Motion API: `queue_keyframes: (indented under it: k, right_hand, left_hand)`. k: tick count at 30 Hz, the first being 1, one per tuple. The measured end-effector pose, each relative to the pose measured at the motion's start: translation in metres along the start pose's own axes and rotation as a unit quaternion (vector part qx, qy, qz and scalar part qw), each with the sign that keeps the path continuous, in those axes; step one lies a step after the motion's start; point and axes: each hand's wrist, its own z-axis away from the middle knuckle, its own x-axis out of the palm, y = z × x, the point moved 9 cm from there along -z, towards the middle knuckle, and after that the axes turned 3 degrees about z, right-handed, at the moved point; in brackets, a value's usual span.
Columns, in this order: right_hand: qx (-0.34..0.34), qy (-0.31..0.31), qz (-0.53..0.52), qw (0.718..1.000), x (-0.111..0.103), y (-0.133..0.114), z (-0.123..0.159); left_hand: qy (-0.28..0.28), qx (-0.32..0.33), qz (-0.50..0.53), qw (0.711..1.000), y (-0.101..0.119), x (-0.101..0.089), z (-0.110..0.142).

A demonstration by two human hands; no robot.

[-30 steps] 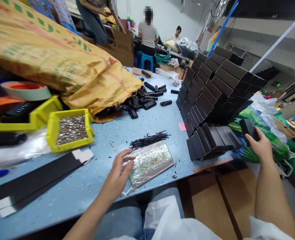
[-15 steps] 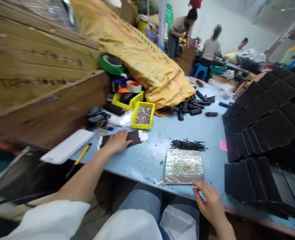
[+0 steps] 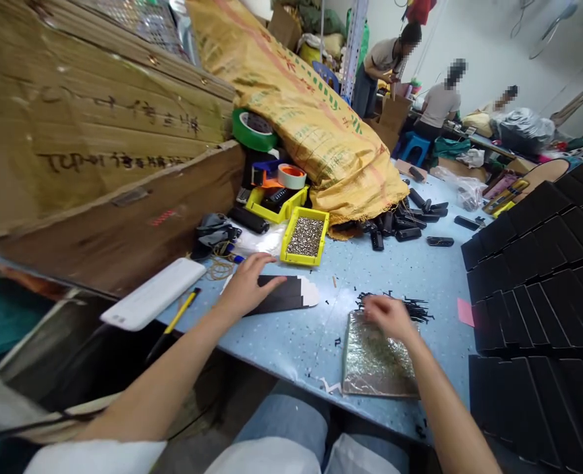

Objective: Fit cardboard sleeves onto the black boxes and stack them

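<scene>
My left hand [image 3: 249, 285] lies flat on a stack of flat black cardboard sheets [image 3: 286, 295] with white ends, fingers stretched out over it. My right hand [image 3: 387, 316] hovers over the far edge of a silvery foil bag [image 3: 377, 362], its fingers curled down beside a pile of thin black pins [image 3: 410, 306]; motion blur hides whether it holds any. A yellow tray of small metal parts [image 3: 305, 236] sits just beyond the sheets.
Stacked black boxes [image 3: 543, 276] fill the right side. A large yellow woven sack [image 3: 315, 125] spills black handles [image 3: 400, 224]. Cardboard crates [image 3: 98, 131] stand on the left, with tape rolls [image 3: 254, 130], a white power bank [image 3: 155, 301] and a pen. Three people work at the back.
My right hand has left the black box by the stack, crossed to the near edge of the foil bag and now reaches its far edge. My left hand has moved onto the black sheets.
</scene>
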Motion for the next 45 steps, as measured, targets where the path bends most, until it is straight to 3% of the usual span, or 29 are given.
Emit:
queue_keyframes:
  k: [1, 3, 6, 8, 11, 14, 18, 21, 24, 26, 27, 29, 32, 35, 39, 43, 45]
  right_hand:
    - [0.044, 0.119, 0.012, 0.992, -0.035, 0.010, -0.032]
    - [0.076, 0.220, 0.031, 0.972, -0.071, 0.019, -0.093]
    - [0.100, 0.258, 0.039, 0.960, -0.079, 0.032, -0.159]
    - [0.112, 0.249, 0.032, 0.962, -0.071, 0.045, -0.171]
    - [0.127, 0.212, 0.005, 0.969, -0.065, 0.070, -0.140]
    - [0.125, 0.167, -0.051, 0.977, -0.070, 0.087, -0.069]
    - [0.095, 0.081, -0.240, 0.963, -0.053, 0.088, 0.033]
    - [0.115, 0.094, -0.311, 0.939, -0.034, 0.090, 0.084]
    - [0.111, 0.201, -0.374, 0.898, -0.029, 0.085, 0.109]
    - [0.058, 0.267, -0.424, 0.863, -0.031, 0.064, 0.112]
    - [0.018, 0.297, -0.444, 0.845, -0.035, 0.047, 0.112]
    - [-0.061, 0.354, -0.471, 0.805, -0.044, 0.010, 0.109]
    - [-0.107, 0.417, -0.489, 0.758, -0.051, -0.031, 0.098]
    - [-0.095, 0.432, -0.501, 0.744, -0.047, -0.048, 0.082]
    - [-0.085, 0.431, -0.511, 0.738, -0.037, -0.051, 0.073]
    - [-0.087, 0.436, -0.548, 0.708, -0.032, -0.043, 0.075]
    - [-0.089, 0.443, -0.533, 0.715, -0.034, -0.042, 0.076]
  left_hand:
    - [0.046, -0.002, 0.036, 0.998, 0.007, -0.007, -0.006]
    - [0.082, -0.004, 0.082, 0.993, 0.024, -0.007, -0.025]
    - [0.012, -0.002, 0.022, 1.000, 0.043, 0.027, -0.071]
    - [-0.055, -0.009, -0.041, 0.998, 0.040, 0.054, -0.100]
    - [-0.105, -0.028, -0.082, 0.991, 0.022, 0.077, -0.125]
    - [-0.129, -0.039, -0.097, 0.986, 0.008, 0.084, -0.130]
    - [-0.129, -0.027, -0.077, 0.988, 0.006, 0.077, -0.135]
    - [-0.101, -0.019, -0.039, 0.994, 0.013, 0.063, -0.139]
    - [-0.063, -0.023, 0.007, 0.998, 0.037, 0.052, -0.118]
    - [-0.071, -0.043, 0.105, 0.991, 0.064, 0.060, -0.079]
    - [-0.091, -0.079, 0.230, 0.966, 0.078, 0.071, -0.054]
    - [-0.172, -0.146, 0.452, 0.863, 0.117, 0.103, 0.005]
    - [-0.142, -0.252, 0.622, 0.728, 0.154, 0.124, 0.071]
    - [-0.087, -0.316, 0.685, 0.651, 0.166, 0.127, 0.095]
    - [-0.055, -0.325, 0.716, 0.616, 0.168, 0.118, 0.089]
    - [-0.048, -0.298, 0.721, 0.624, 0.169, 0.112, 0.083]
    - [-0.047, -0.284, 0.714, 0.638, 0.170, 0.110, 0.083]
